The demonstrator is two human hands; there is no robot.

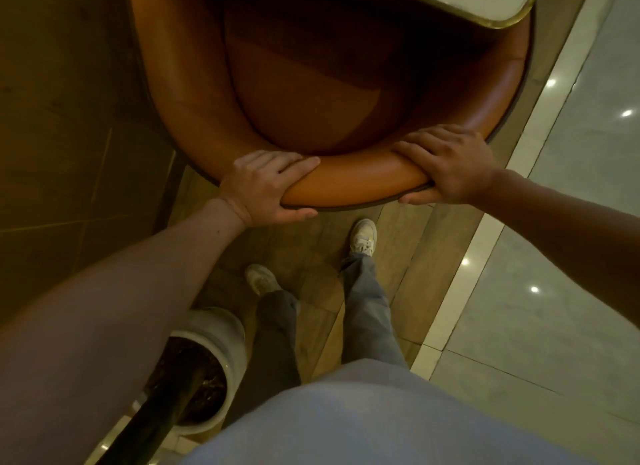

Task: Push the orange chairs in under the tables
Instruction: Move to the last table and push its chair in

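An orange leather chair [353,180] with a curved padded back fills the upper middle of the head view. Its seat reaches under a white table top with a gold rim [498,11] at the top right. My left hand [266,184] grips the chair's back rim on the left, fingers over the top and thumb underneath. My right hand [450,163] grips the same rim further right in the same way. Both arms are stretched forward.
A white plant pot [221,329] with dark soil stands at the lower left, close to my left leg. A dark wood wall panel [69,118] runs along the left. My feet stand on wood flooring; pale glossy tiles [554,291] lie to the right.
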